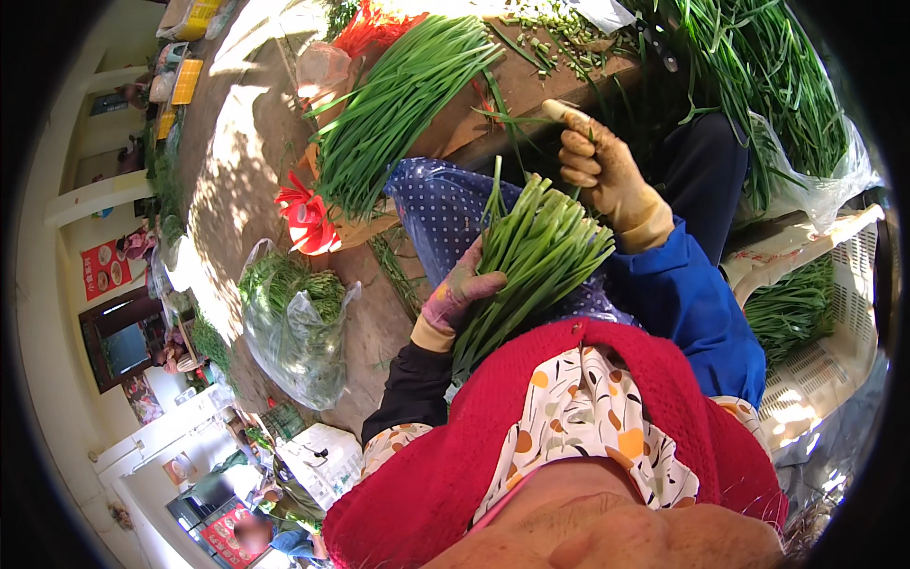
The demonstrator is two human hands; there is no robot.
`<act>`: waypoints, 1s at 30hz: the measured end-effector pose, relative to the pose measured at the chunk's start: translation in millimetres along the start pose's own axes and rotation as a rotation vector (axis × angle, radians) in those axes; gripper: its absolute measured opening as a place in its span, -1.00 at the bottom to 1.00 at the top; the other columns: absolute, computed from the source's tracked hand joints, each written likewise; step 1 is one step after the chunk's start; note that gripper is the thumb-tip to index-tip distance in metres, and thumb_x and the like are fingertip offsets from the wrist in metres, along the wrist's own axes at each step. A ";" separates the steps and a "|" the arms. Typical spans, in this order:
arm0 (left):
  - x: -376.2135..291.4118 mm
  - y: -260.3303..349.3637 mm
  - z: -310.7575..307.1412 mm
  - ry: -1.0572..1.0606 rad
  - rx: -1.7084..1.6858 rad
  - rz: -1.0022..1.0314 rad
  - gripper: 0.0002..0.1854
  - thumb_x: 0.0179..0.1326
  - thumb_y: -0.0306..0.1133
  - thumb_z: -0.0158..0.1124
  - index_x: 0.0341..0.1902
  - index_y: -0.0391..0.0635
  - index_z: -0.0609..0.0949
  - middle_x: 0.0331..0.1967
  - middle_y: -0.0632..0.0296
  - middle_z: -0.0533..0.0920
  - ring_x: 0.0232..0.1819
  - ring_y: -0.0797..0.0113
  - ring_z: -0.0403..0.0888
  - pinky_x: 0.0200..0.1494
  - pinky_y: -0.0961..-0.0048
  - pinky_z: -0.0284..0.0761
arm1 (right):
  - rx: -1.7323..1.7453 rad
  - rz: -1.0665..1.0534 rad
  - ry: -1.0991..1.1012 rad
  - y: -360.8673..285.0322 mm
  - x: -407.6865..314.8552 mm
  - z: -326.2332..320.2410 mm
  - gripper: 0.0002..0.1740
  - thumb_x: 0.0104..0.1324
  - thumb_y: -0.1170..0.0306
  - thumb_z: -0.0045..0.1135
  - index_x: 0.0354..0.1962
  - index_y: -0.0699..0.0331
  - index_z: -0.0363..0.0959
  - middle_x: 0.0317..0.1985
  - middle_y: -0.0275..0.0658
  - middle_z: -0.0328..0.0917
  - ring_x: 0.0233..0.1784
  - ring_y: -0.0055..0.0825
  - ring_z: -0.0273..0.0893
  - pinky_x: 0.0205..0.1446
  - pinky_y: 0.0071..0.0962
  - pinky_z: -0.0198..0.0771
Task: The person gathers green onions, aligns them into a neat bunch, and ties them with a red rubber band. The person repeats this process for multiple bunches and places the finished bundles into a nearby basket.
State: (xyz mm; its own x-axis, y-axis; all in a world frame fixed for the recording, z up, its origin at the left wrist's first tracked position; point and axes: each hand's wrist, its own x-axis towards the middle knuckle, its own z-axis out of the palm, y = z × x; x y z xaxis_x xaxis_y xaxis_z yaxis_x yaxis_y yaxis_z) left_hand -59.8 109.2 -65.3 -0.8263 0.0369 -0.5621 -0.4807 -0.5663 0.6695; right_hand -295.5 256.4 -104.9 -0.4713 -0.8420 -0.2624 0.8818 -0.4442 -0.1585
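My left hand (pixel 461 288), in a stained pinkish glove with a tan cuff, grips a bundle of flat green leaves, likely garlic chives (pixel 544 242), held above my lap with the cut ends pointing away from me. My right hand (pixel 593 156), in a dirty cream glove, is raised just beyond the bundle's cut ends, its index finger extended and the other fingers curled. A few thin green blades touch or pass by it; whether its fingers pinch them I cannot tell. A larger pile of chives (pixel 405 107) lies on a brown board ahead.
Red plastic ties (pixel 309 217) sit left of my knee, near a clear bag of greens (pixel 306 320). Chopped stem ends (pixel 547 43) and a knife (pixel 661 50) lie ahead. Loose chives (pixel 775 85) fill a bag at right, above a cream plastic crate (pixel 817 370). People are at far left.
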 end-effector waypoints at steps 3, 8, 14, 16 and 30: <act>-3.7 -5.3 4.1 0.019 -0.047 0.054 0.14 -0.05 -0.12 0.64 0.56 -0.16 0.18 0.45 0.13 0.37 0.43 0.23 0.37 0.50 0.26 0.21 | -0.423 -0.128 -0.008 -17.8 -3.4 4.2 -0.61 0.59 0.27 -0.06 0.24 0.25 0.44 -0.59 -0.56 0.19 -0.71 -0.79 -0.05 -0.69 -0.70 -0.12; -4.4 -10.9 6.3 0.011 -0.138 0.165 0.13 -0.06 -0.15 0.65 0.55 -0.16 0.20 0.45 0.11 0.37 0.45 0.20 0.36 0.51 0.25 0.20 | -0.847 -0.602 0.314 -73.2 2.6 28.5 -0.71 0.55 0.26 0.06 0.11 0.12 0.59 -0.55 -0.53 0.38 -0.66 -0.83 0.12 -0.65 -0.74 -0.01; -11.9 -15.7 2.7 0.045 -0.215 0.209 0.13 -0.10 -0.17 0.67 0.54 -0.17 0.23 0.39 0.10 0.45 0.40 0.18 0.43 0.48 0.23 0.27 | -1.908 -0.759 0.336 -130.2 -6.4 10.9 -0.61 0.50 0.41 0.04 0.22 -0.10 0.53 -0.36 -0.29 0.64 -0.33 -0.38 0.59 -0.20 -0.41 0.50; -13.7 -15.8 0.7 0.041 -0.252 0.226 0.10 -0.09 -0.19 0.67 0.53 -0.19 0.25 0.38 0.10 0.47 0.38 0.18 0.46 0.46 0.23 0.31 | -2.232 -0.612 0.298 -127.4 -24.3 -9.8 -0.55 0.40 0.54 0.06 0.18 -0.04 0.55 -0.21 -0.10 0.68 -0.20 -0.12 0.65 -0.04 -0.29 0.57; -18.6 -20.2 -6.0 0.068 -0.219 0.197 0.06 -0.10 -0.24 0.66 0.49 -0.19 0.30 0.33 0.16 0.51 0.33 0.25 0.49 0.42 0.27 0.34 | -2.314 -0.418 0.510 -178.6 -33.5 28.0 -0.52 0.48 0.58 -0.08 0.29 0.09 0.46 0.10 -0.16 0.66 0.05 -0.42 0.66 0.11 -0.44 0.53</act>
State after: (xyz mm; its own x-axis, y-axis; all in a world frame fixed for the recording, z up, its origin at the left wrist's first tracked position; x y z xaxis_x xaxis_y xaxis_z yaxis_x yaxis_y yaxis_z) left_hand -33.0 115.0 -71.2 -0.8722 -0.1420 -0.4681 -0.2325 -0.7217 0.6520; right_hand -436.7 355.3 -41.1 -0.8231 -0.5678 -0.0121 -0.4842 0.7126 -0.5077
